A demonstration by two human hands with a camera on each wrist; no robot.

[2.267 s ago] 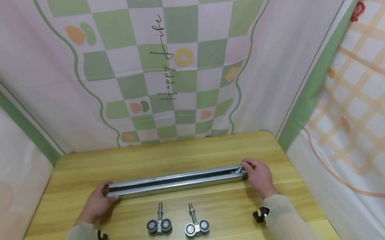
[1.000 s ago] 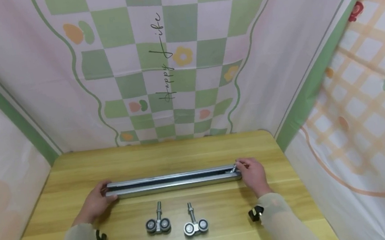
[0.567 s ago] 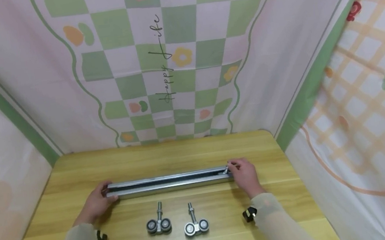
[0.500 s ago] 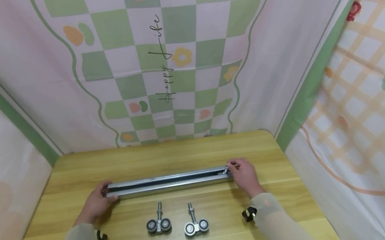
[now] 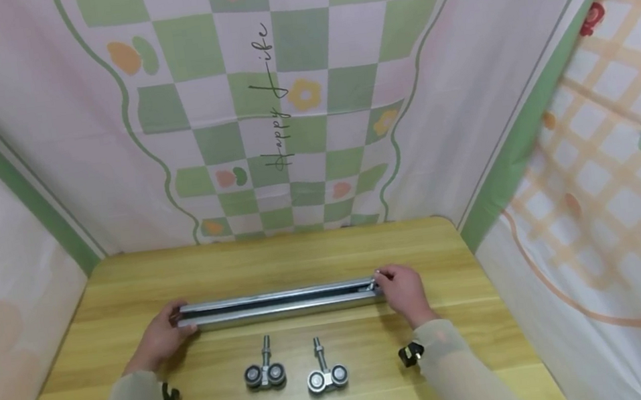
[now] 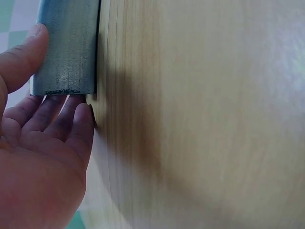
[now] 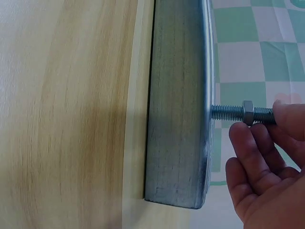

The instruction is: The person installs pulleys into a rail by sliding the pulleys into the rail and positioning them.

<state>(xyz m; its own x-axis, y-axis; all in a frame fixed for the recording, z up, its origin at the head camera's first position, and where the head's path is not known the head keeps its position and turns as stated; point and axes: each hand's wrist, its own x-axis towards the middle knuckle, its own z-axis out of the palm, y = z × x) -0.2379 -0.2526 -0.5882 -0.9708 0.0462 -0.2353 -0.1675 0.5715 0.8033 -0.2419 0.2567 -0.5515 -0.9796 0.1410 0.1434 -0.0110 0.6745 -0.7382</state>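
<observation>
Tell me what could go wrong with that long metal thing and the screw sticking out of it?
The silver threaded metal bolt in the right hand might jam if it tilts in the slot of the long silver metal rail.
The left hand could get pinched or scratched, since its fingers are at the rail's bare end.
The two silver metal trolleys with round wheels lie loose near the rail and might get bumped.

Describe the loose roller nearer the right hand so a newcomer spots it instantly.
Find the wooden table, then the long metal rail across it. On the rail's near side lie the left roller and the right roller, both two-wheeled. Yours is the right one: its bolt leans leftward, its twin's rightward.
</observation>
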